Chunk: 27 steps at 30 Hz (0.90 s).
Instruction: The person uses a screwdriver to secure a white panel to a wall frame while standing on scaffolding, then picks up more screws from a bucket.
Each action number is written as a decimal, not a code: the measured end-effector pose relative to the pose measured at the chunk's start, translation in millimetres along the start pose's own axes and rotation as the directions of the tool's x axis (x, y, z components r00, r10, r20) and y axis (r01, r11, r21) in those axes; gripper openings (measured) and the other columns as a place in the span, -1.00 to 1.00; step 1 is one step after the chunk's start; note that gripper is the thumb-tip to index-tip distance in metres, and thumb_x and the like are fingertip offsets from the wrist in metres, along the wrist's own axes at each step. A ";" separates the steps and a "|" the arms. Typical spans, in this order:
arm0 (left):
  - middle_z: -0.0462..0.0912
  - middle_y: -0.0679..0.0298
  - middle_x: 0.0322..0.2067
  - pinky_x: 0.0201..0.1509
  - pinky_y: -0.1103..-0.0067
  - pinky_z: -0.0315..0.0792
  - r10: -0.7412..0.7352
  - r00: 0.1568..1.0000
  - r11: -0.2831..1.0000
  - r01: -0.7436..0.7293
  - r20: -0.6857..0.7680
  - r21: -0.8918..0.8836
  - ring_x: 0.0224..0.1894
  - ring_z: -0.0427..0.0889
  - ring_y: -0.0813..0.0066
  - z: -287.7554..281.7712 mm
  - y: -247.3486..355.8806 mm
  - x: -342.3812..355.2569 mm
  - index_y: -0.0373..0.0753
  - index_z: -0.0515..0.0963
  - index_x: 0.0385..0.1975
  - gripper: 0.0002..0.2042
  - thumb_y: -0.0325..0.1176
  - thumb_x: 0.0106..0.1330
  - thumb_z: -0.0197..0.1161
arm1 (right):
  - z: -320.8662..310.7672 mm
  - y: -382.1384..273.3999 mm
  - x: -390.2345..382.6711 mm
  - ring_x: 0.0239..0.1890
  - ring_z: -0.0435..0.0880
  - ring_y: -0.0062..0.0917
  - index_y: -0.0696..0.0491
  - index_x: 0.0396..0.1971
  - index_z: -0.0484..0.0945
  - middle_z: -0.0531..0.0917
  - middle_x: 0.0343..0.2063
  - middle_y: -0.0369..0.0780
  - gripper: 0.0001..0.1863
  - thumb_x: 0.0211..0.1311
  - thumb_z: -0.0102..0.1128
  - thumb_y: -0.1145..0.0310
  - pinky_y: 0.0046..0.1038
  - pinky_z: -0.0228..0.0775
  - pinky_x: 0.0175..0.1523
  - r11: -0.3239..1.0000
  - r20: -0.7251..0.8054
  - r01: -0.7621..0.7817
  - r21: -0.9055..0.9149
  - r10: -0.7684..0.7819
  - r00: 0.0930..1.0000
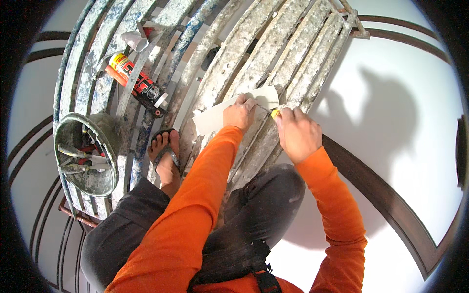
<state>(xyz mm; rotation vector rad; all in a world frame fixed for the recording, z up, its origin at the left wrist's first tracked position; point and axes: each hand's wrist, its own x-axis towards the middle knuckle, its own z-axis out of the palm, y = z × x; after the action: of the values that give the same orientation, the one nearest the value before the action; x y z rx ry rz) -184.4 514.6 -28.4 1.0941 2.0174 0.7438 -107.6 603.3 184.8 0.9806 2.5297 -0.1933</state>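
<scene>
A flat off-white piece of board (pixel 211 119) lies slantwise across the paint-stained slats in front of me. My left hand (pixel 239 113) bears down on its middle, fingers bent and closed at it. To the right, my right hand (pixel 299 132) is closed around a small tool with a yellow handle (pixel 275 114). A thin metal shaft or blade runs from that handle toward the fingers of my left hand, over the board. Its tip is too small to make out, so I cannot tell the tool's exact kind.
Worn slats (pixel 254 29) with gaps form the platform. At left stand a dark bucket (pixel 110 132) of hand tools and a caulking gun (pixel 128 83) with a black-and-orange cartridge. A crumpled whitish cup (pixel 134 41) lies farther off. My sandalled foot (pixel 165 149) rests nearby. Brown trim (pixel 381 195) crosses the white surface at right.
</scene>
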 end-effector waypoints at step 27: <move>0.64 0.35 -0.09 -0.16 0.25 0.60 0.056 0.998 0.998 -0.057 -0.024 -0.025 -0.21 0.73 0.15 0.9 -11.7 1.1 0.14 0.71 -0.14 -0.80 -0.14 0.39 0.17 | -19.6 -9.7 5.6 -0.19 0.65 -0.15 0.05 -0.19 0.55 0.57 -0.24 -0.12 -0.84 0.26 0.12 0.38 -0.15 0.61 -0.22 1.000 0.197 -0.015 -0.007 0.016 0.980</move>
<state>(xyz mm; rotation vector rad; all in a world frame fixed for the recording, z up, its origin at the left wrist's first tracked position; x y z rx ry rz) -189.4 510.1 -38.0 1.1367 1.9984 0.8129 -124.3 604.9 199.9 0.9298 2.3412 -0.2647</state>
